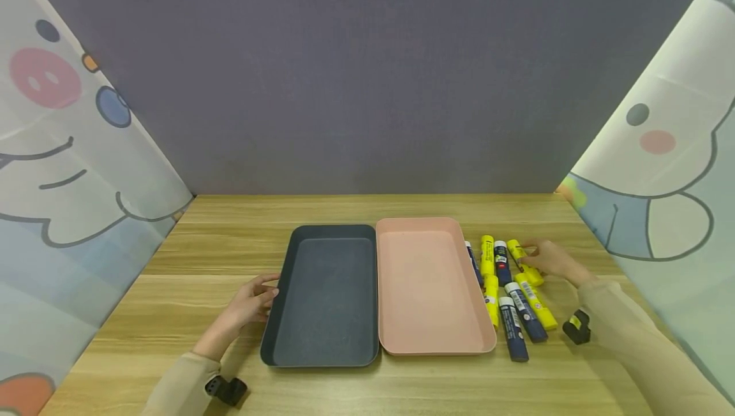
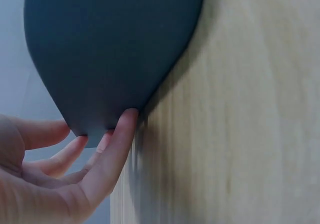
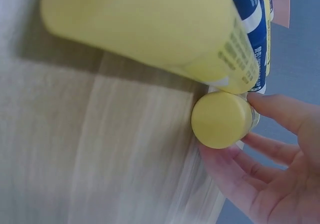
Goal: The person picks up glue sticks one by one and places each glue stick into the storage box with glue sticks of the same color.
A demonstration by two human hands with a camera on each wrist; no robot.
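Observation:
Rows of yellow and dark blue glue sticks (image 1: 514, 333) lie to the right of the pink tray (image 1: 433, 295). My right hand (image 1: 550, 259) is at the far right of this group, its thumb and fingers around a yellow glue stick (image 3: 217, 121) that lies on the table. Another yellow glue stick (image 3: 150, 29) lies right beside it, large in the right wrist view. On the other side, my left hand (image 1: 255, 301) touches the left side of the dark grey tray (image 1: 324, 301). Its fingertips (image 2: 131, 115) rest against the tray's outer wall, fingers nearly straight.
Both trays stand side by side on the wooden table (image 1: 224, 244), the grey one left of the pink one. Some glue sticks lie close along the pink tray's right edge. A grey panel (image 1: 367, 84) rises behind the table, with cartoon-printed sheets (image 1: 660, 167) at both sides.

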